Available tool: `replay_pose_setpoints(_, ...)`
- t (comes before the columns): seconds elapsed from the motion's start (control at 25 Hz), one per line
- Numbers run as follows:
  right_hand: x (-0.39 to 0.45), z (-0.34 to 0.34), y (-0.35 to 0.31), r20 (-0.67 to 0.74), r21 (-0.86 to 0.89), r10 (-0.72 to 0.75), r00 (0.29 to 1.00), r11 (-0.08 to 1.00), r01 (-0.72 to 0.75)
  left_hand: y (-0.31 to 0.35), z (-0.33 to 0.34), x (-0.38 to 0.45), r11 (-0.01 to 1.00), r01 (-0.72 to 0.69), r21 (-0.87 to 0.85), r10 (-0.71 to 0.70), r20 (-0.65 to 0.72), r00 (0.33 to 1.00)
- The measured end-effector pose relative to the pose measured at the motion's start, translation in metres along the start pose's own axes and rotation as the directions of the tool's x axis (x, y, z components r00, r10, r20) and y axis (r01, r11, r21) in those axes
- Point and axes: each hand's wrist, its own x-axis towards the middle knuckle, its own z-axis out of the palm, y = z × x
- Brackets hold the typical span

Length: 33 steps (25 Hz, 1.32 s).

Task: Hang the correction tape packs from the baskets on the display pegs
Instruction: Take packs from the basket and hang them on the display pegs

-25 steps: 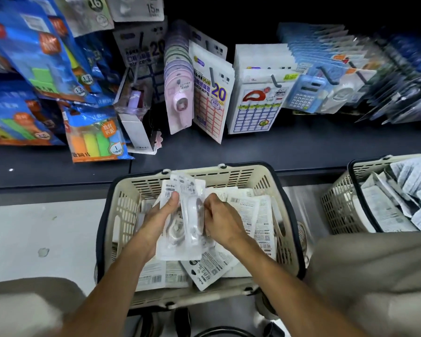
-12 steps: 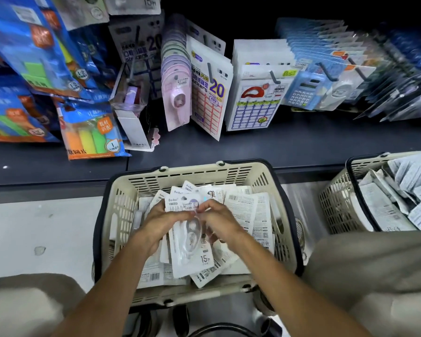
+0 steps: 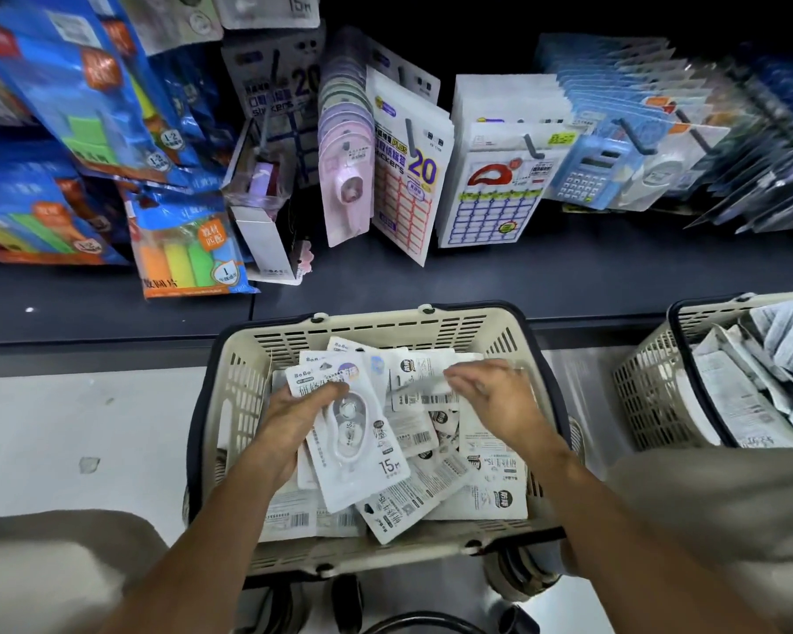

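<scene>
Display wall across the far side, dark, pegs crowded with sticker sheets, calculators and a row of lilac carded items; below it the dark shelf lies bare along its front; near basket, cream plastic with a dark rim, stands on the floor against that shelf, heaped with correction tape packs lying flat and crossed over one another; second basket to the right, likewise full of packs. Change within the last second: both hands met over one pack at the middle of the heap, now they have parted; the left hand keeps a small fan of held packs, front one face up with the dispenser showing, thumb over its upper part and fingers curled behind; the right hand has gone out to the right over the loose packs, blurred, fingers spread and seemingly holding nothing, though I cannot tell for sure. Judgement: gathering stage, a bundle being built in the left hand; nothing hung yet from this batch. The held packs are inside the basket's outline, just above the heap, well short of the pegs.
</scene>
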Motion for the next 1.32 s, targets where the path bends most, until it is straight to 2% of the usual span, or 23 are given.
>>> replay_pose_setpoints(0.08, 0.007, -0.017, -0.013, -0.093, 0.362, 0.081, 0.992, 0.931, -0.042, 0.007, 0.0, -0.005, 0.993, 0.034, -0.113, -0.034, 0.003, 0.999)
replay_pose_setpoints(0.16, 0.008, -0.036, -0.026, 0.002, 0.64, 0.117, 0.993, 0.763, -0.091, 0.016, -0.002, -0.013, 0.974, 0.078, -0.212, -0.068, 0.055, 0.996)
replay_pose_setpoints(0.24, 0.008, -0.054, -0.035, 0.064, 0.714, 0.128, 0.99, 0.687, -0.135, 0.022, -0.003, -0.02, 0.943, 0.104, -0.316, -0.072, 0.111, 0.991)
replay_pose_setpoints(0.32, 0.008, -0.068, -0.04, 0.025, 0.758, 0.254, 0.967, 0.626, -0.184, 0.023, -0.003, -0.027, 0.919, 0.108, -0.38, -0.05, 0.161, 0.986)
replay_pose_setpoints(0.4, 0.006, -0.076, -0.044, 0.036, 0.857, 0.422, 0.906, 0.453, -0.245, 0.025, -0.004, -0.035, 0.917, 0.078, -0.392, -0.016, 0.158, 0.987)
replay_pose_setpoints(0.44, 0.004, -0.08, -0.049, 0.075, 0.904, 0.456, 0.887, 0.344, -0.253, 0.028, -0.003, -0.04, 0.926, 0.062, -0.373, -0.002, 0.159, 0.987)
replay_pose_setpoints(0.48, 0.003, -0.083, -0.056, 0.113, 0.932, 0.452, 0.885, 0.26, -0.252, 0.033, 0.0, -0.046, 0.938, 0.048, -0.344, 0.013, 0.173, 0.985)
replay_pose_setpoints(0.52, 0.003, -0.086, -0.064, 0.126, 0.943, 0.418, 0.9, 0.231, -0.239, 0.042, 0.004, -0.052, 0.952, 0.01, -0.307, 0.045, 0.174, 0.984)
replay_pose_setpoints(0.56, 0.003, -0.091, -0.077, 0.116, 0.946, 0.362, 0.925, 0.244, -0.214, 0.059, 0.008, -0.059, 0.963, -0.06, -0.264, 0.104, 0.155, 0.983)
replay_pose_setpoints(0.64, 0.01, -0.107, -0.112, 0.073, 0.944, 0.217, 0.973, 0.299, -0.137, 0.11, 0.006, -0.073, 0.925, -0.31, -0.219, 0.327, 0.047, 0.944)
replay_pose_setpoints(0.76, 0.021, -0.14, -0.175, 0.019, 0.899, 0.038, 0.999, 0.436, -0.034, 0.212, -0.025, -0.107, 0.743, -0.648, -0.168, 0.639, -0.111, 0.761)
replay_pose_setpoints(0.84, 0.026, -0.161, -0.218, -0.039, 0.815, -0.05, 0.998, 0.576, 0.06, 0.271, -0.055, -0.136, 0.628, -0.777, -0.054, 0.766, -0.137, 0.628)
replay_pose_setpoints(0.88, 0.029, -0.171, -0.237, -0.088, 0.771, -0.09, 0.992, 0.624, 0.125, 0.291, -0.067, -0.149, 0.583, -0.812, -0.018, 0.803, -0.138, 0.58)
replay_pose_setpoints(0.96, 0.035, -0.187, -0.268, -0.186, 0.719, -0.136, 0.973, 0.657, 0.229, 0.31, -0.085, -0.161, 0.536, -0.844, 0.002, 0.835, -0.148, 0.53)
replay_pose_setpoints(1.04, 0.042, -0.197, -0.287, -0.251, 0.703, -0.135, 0.959, 0.655, 0.276, 0.309, -0.092, -0.163, 0.53, -0.848, 0.0, 0.834, -0.181, 0.521)
replay_pose_setpoints(1.16, 0.058, -0.209, -0.306, -0.326, 0.686, -0.071, 0.943, 0.668, 0.287, 0.302, -0.093, -0.155, 0.559, -0.829, -0.015, 0.806, -0.222, 0.548)
replay_pose_setpoints(1.24, 0.07, -0.217, -0.32, -0.334, 0.671, -0.044, 0.941, 0.69, 0.271, 0.304, -0.091, -0.156, 0.542, -0.84, -0.013, 0.821, -0.207, 0.533)
replay_pose_setpoints(1.32, 0.079, -0.225, -0.332, -0.317, 0.604, -0.038, 0.948, 0.762, 0.233, 0.309, -0.088, -0.159, 0.517, -0.854, -0.052, 0.837, -0.177, 0.517)
